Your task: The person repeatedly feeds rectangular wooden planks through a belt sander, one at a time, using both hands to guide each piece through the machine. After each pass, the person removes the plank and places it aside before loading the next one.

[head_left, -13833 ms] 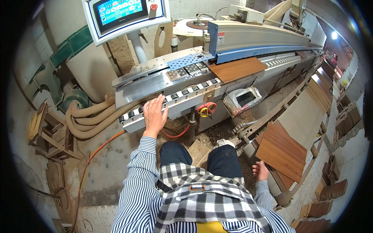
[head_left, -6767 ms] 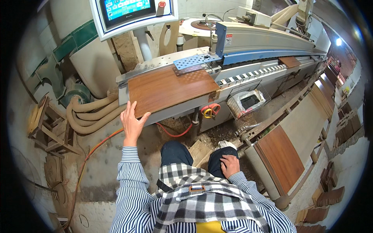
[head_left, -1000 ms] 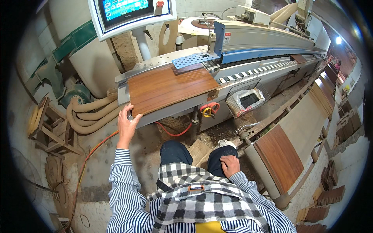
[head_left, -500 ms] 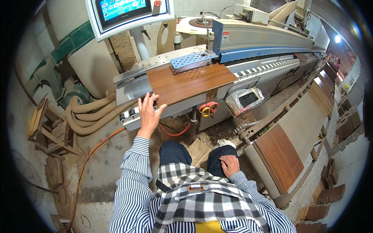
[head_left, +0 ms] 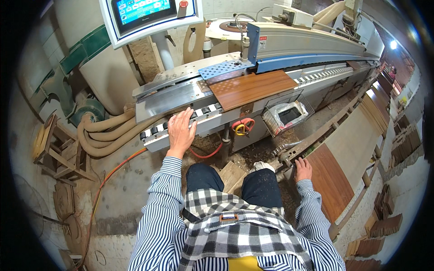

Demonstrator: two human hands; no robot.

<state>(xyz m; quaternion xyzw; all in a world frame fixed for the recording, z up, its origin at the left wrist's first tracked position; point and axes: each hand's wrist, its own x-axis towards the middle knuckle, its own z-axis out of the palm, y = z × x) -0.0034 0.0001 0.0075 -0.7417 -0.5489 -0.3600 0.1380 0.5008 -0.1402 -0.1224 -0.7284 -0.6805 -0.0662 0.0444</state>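
Note:
My left hand [head_left: 181, 128] lies over the roller rail [head_left: 156, 130] at the machine's near edge, fingers stretched and holding nothing. Ahead of it, a brown wood-grain board [head_left: 253, 89] rests on the rail and metal bed, its far edge beneath the blue perforated plate [head_left: 221, 70] and blue guard. A gap separates this board from my left fingers. On my right, a second brown board [head_left: 327, 180] lies on a low conveyor [head_left: 348, 151]. Beside this board's left edge is my right hand [head_left: 303, 170], fingers a little apart, with no grip on the board visible.
A control screen on a post [head_left: 144, 13] stands at the far left. Red-handled scissors [head_left: 243, 126] hang on the machine's front near a wire basket [head_left: 275, 124]. Thick hoses [head_left: 97, 131] and a wooden stool [head_left: 58, 149] are at left; stacked boards [head_left: 384, 226] stand at right.
The board on the machine has slid right, away from my left hand, baring more rollers. My left hand has shifted slightly right. My right hand has left my knee for the conveyor board's edge.

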